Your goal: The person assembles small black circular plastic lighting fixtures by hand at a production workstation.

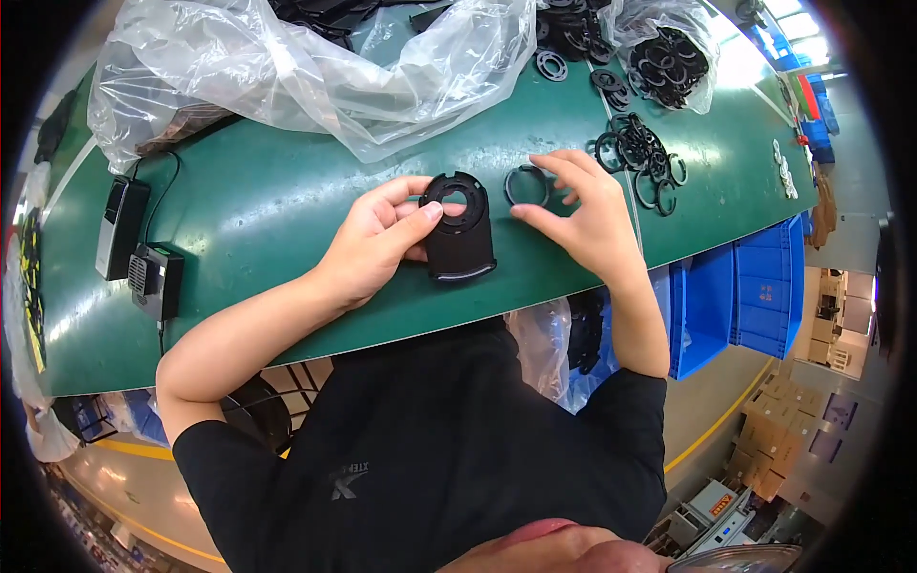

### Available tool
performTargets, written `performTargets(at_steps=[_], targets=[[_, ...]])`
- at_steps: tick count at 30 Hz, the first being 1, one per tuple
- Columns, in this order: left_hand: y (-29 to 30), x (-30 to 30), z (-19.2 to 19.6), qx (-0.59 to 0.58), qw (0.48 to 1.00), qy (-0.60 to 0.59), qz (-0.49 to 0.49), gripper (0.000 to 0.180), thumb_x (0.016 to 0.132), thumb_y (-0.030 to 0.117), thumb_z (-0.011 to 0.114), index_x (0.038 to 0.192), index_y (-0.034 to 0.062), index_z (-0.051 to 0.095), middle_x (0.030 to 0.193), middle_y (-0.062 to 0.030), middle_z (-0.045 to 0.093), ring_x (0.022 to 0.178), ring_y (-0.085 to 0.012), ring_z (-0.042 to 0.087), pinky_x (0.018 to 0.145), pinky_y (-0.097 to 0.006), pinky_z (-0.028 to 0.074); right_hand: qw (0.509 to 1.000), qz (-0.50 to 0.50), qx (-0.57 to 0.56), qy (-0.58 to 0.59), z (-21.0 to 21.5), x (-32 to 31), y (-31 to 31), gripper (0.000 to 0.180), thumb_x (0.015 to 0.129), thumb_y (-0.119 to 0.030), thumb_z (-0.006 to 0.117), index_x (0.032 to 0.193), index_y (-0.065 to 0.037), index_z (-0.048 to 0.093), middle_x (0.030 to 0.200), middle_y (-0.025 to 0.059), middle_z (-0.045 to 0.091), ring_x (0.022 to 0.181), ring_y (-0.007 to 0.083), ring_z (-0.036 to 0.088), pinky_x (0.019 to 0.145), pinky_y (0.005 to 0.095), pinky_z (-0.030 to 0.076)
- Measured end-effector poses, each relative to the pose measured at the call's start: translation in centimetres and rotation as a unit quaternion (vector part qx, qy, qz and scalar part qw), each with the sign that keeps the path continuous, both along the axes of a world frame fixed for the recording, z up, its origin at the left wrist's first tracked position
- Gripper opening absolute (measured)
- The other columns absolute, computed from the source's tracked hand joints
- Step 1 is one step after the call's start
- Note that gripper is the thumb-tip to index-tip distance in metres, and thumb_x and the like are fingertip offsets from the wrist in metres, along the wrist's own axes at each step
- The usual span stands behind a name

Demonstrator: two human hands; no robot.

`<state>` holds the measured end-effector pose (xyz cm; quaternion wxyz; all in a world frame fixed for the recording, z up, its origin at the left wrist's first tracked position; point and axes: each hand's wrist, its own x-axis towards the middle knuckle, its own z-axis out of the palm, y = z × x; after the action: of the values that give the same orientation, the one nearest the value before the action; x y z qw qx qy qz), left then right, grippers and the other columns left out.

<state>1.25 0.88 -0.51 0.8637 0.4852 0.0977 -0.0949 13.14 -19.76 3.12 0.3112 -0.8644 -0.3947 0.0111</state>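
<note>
My left hand (371,237) grips a black plastic housing (458,252), rounded at its upper end, with a circular opening there. The thumb lies on its front beside the opening, and a finger shows through the hole from behind. Just to the right, my right hand (594,218) holds a thin black ring (508,189) between thumb and index finger, at its lower and upper edges. The ring is apart from the housing. Right of that hand lies a loose pile of similar black rings (642,153) on the green table (287,196).
A clear plastic bag (315,81) with black parts spreads across the far side. Flat black discs (551,65) and a bag of black rings (666,65) lie at the far right. Two corded black devices (156,279) stand at left. Blue bins (705,301) sit beyond the table's near right edge.
</note>
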Motion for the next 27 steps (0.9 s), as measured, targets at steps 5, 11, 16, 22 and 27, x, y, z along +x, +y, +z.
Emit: performTargets(at_steps=[5, 11, 16, 22, 27], targets=[[0.1, 0.2, 0.3, -0.029, 0.999, 0.015, -0.003, 0.029, 0.092, 0.017, 0.050, 0.116, 0.0005, 0.047, 0.106, -0.0109, 0.062, 0.089, -0.0150, 0.062, 0.076, -0.030, 0.053, 1.000, -0.008, -0.002, -0.030, -1.3, -0.2, -0.1, 0.046, 0.062, -0.017, 0.077, 0.101, 0.001, 0.060, 0.100, 0.0148, 0.060, 0.087, 0.0299, 0.057, 0.074, 0.0353, 0.048], [0.1, 0.2, 0.6, -0.035, 0.999, 0.012, 0.005, 0.032, 0.092, 0.016, 0.049, 0.119, -0.0015, 0.046, 0.108, -0.0120, 0.061, 0.090, -0.0159, 0.062, 0.076, -0.029, 0.053, 0.998, 0.005, -0.014, -0.059, -0.7, -0.4, 0.3, 0.051, 0.061, -0.013, 0.077, 0.105, 0.003, 0.058, 0.095, 0.0146, 0.062, 0.088, 0.0312, 0.057, 0.078, 0.0371, 0.046], [0.1, 0.1, 0.5, -0.023, 1.000, 0.013, -0.010, 0.035, 0.093, 0.016, 0.048, 0.122, -0.0027, 0.045, 0.110, -0.0124, 0.060, 0.093, -0.0169, 0.062, 0.078, -0.029, 0.052, 1.000, -0.008, 0.001, 0.018, -0.7, -0.4, 0.5, 0.054, 0.061, -0.010, 0.077, 0.109, 0.003, 0.057, 0.096, 0.0156, 0.063, 0.081, 0.0245, 0.061, 0.073, 0.0316, 0.050], [0.2, 0.2, 0.4, -0.053, 0.998, 0.014, -0.028, 0.035, 0.093, 0.017, 0.046, 0.122, -0.0023, 0.046, 0.111, -0.0110, 0.059, 0.093, -0.0166, 0.062, 0.082, -0.030, 0.051, 0.981, 0.004, 0.165, 0.102, -0.2, -2.2, 1.4, 0.055, 0.061, -0.006, 0.078, 0.111, 0.004, 0.057, 0.098, 0.0141, 0.064, 0.087, 0.0186, 0.062, 0.074, 0.0287, 0.052], [0.5, 0.3, 0.2, -0.051, 0.998, 0.002, -0.047, 0.036, 0.093, 0.016, 0.046, 0.125, -0.0012, 0.043, 0.116, -0.0107, 0.056, 0.099, -0.0188, 0.059, 0.084, -0.033, 0.051, 0.985, 0.057, 0.160, -0.022, 0.4, -3.5, 3.3, 0.053, 0.060, -0.005, 0.077, 0.109, 0.004, 0.057, 0.093, 0.0144, 0.063, 0.082, 0.0236, 0.062, 0.069, 0.0297, 0.052]])
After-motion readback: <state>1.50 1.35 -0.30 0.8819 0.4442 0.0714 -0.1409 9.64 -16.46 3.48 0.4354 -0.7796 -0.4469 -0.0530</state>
